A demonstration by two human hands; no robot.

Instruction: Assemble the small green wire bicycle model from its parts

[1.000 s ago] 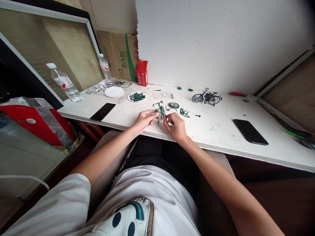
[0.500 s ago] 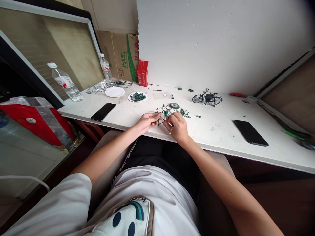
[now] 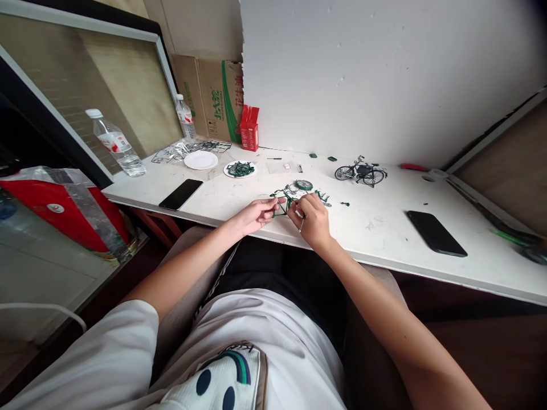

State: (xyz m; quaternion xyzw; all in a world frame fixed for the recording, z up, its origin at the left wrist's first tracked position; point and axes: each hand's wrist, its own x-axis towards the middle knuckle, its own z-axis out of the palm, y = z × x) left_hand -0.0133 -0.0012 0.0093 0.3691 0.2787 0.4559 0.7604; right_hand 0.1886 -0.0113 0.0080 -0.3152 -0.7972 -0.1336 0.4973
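My left hand [image 3: 259, 215] pinches the left side of a small green model bicycle frame [image 3: 287, 204] above the table's front edge. At the frame's right side, my right hand [image 3: 311, 218] is closed, with a thin light-coloured tool [image 3: 302, 224] sticking out below its fingers; its upper part is hidden. Just behind the hands lie a green-rimmed wheel [image 3: 304, 185] and more green parts [image 3: 323, 197]. Further back right stands a dark model bicycle [image 3: 362, 171]. A white plate with green parts [image 3: 240, 169] sits behind and left of the hands.
On the white table [image 3: 367, 228] are a phone [image 3: 180, 195] at left and a black phone [image 3: 436, 232] at right. Bottles [image 3: 116, 143], an empty white plate [image 3: 200, 160], a red box [image 3: 250, 128] and a carton [image 3: 209, 97] stand at the back left.
The green frame has turned and tilted slightly in my hands. My right hand has shifted a little to the right; the view has moved slightly.
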